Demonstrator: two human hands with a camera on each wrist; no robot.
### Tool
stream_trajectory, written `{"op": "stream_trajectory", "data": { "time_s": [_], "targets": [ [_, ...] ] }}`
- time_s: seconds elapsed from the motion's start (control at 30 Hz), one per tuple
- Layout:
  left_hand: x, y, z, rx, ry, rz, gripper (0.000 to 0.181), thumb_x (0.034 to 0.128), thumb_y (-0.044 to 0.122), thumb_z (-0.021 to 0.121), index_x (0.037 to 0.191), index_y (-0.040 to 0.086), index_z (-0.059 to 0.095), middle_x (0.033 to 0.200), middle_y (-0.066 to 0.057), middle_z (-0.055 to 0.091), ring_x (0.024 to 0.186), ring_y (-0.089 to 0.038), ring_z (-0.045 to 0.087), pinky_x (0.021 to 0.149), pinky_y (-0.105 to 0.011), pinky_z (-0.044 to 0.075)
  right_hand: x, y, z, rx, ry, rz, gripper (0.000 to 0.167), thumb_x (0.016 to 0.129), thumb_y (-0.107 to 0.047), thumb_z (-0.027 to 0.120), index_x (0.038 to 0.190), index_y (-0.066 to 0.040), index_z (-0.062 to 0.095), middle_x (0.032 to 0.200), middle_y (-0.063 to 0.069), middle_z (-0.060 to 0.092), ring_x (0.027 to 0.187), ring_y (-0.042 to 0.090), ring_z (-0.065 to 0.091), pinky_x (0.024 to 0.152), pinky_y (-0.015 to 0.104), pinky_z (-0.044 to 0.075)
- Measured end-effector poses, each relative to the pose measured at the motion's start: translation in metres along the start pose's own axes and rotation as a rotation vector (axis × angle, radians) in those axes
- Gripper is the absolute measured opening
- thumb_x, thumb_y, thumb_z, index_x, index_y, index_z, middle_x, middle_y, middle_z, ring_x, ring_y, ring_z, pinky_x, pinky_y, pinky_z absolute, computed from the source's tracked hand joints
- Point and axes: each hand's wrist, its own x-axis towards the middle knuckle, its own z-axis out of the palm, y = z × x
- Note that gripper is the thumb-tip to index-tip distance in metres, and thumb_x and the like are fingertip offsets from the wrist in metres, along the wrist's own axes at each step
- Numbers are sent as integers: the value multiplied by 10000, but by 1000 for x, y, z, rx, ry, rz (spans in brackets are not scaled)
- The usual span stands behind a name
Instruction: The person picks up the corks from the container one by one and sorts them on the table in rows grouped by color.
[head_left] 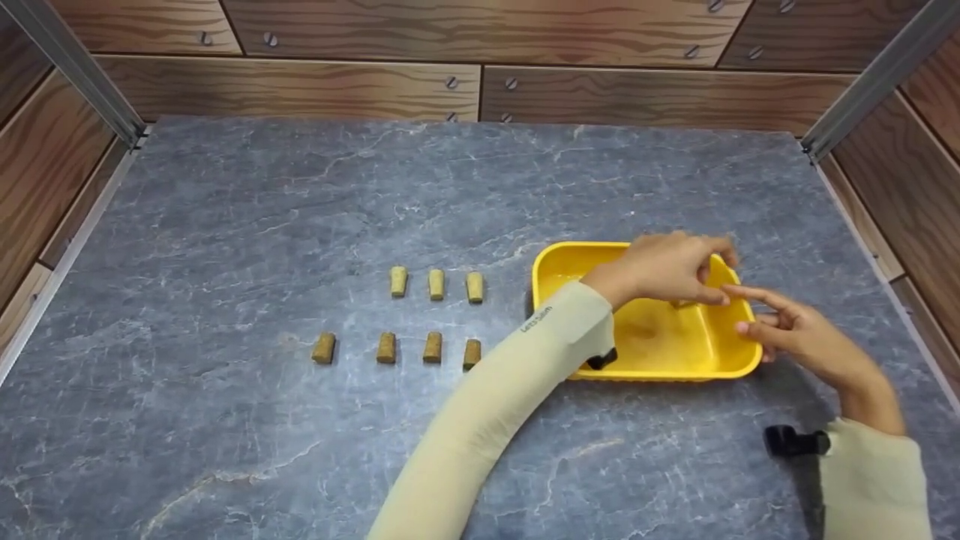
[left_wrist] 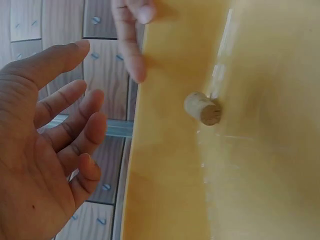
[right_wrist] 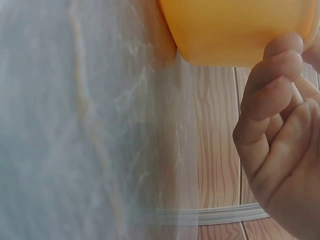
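Observation:
A yellow plastic tub [head_left: 660, 367] stands on the right side of the table. Over its inside hovers my left hand [head_left: 667, 270], its fingers loosely bent and nothing between them in the left wrist view. One cork [left_wrist: 202, 108] lies inside, near the end wall. My right hand [head_left: 810, 341] grips the tub's right rim, with thumb and forefinger over the inner side and other fingers bent against the outside, as the right wrist view shows. Left of the tub, three pale corks [head_left: 436, 285] form a row, with several darker corks [head_left: 386, 348] in a row nearer me.
The table [head_left: 225, 435] has a grey-blue marbled top. Wood-patterned panels [head_left: 360, 90] enclose it at the back and both sides, with metal posts [head_left: 82, 75] at the rear corners. My left forearm crosses the tub's near left corner.

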Motion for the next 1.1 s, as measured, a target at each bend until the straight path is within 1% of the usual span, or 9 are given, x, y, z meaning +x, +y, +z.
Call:
{"op": "stream_trajectory", "data": {
  "time_s": [0.1, 0.2, 0.27, 0.33, 0.57, 0.77, 0.83, 0.97, 1.1],
  "targets": [
    [4, 0, 6, 78, -15, -19, 430, 887, 469, 648, 1286, 388, 512, 927, 120, 629, 743, -34, 558, 658, -198, 428, 0, 0, 0, 28, -4, -9, 475, 980, -49, 511, 1432, -181, 450, 684, -94, 634, 559, 45, 531, 533, 290, 468],
    [8, -3, 12, 143, -23, -21, 414, 887, 463, 650, 1279, 410, 527, 1029, 147, 622, 845, -26, 539, 713, -202, 432, 1, 1, 1, 59, -8, -21, 476, 976, -32, 510, 1424, -186, 460, 704, -101, 650, 556, 27, 526, 523, 282, 465],
    [10, -4, 15, 152, -32, -18, 420, 888, 446, 658, 1287, 411, 532, 1118, 171, 608, 886, -27, 536, 739, -200, 436, 1, 0, 1, 57, -7, -23, 478, 974, -29, 512, 1423, -185, 459, 696, -102, 647, 554, 29, 527, 520, 284, 464],
    [12, -5, 17, 157, -45, -26, 423, 888, 441, 659, 1290, 403, 534, 1143, 172, 602, 901, -32, 535, 761, -201, 437, 1, -1, 1, 44, -5, -19, 479, 975, -38, 515, 1425, -191, 459, 692, -98, 643, 553, 38, 529, 522, 289, 466],
    [15, -8, 22, 189, -96, -63, 437, 892, 438, 655, 1305, 391, 521, 1046, 127, 601, 907, -50, 517, 807, -228, 430, 1, 0, 1, 40, -6, -14, 485, 979, -44, 514, 1442, -167, 442, 716, -71, 656, 560, 56, 538, 531, 288, 475],
    [17, -14, 25, 188, -133, -135, 496, 898, 405, 657, 1355, 443, 468, 1225, 169, 583, 1025, -51, 513, 926, -235, 408, 0, 2, 1, 44, -3, 3, 480, 978, -53, 521, 1433, -189, 451, 714, -67, 656, 565, 56, 545, 534, 279, 481],
    [17, -15, 25, 192, -127, -146, 525, 897, 385, 663, 1369, 459, 446, 1219, 162, 581, 1014, -58, 508, 920, -234, 403, 0, 2, 0, 46, -2, 4, 481, 977, -51, 521, 1434, -184, 450, 723, -62, 661, 566, 57, 546, 532, 279, 482],
    [16, -19, 26, 219, -117, -146, 545, 920, 328, 632, 1386, 496, 404, 1120, 115, 592, 944, -89, 496, 865, -238, 403, 0, 2, 0, 55, -2, 0, 482, 977, -46, 518, 1434, -181, 450, 710, -60, 654, 564, 55, 546, 531, 280, 481],
    [13, -22, 27, 252, -102, -137, 512, 957, 284, 562, 1382, 520, 401, 1128, 110, 590, 941, -95, 497, 878, -257, 403, 0, 1, 0, 69, -4, -14, 481, 976, -29, 510, 1432, -169, 452, 715, -65, 650, 564, 57, 540, 527, 283, 470]
  ]
}}
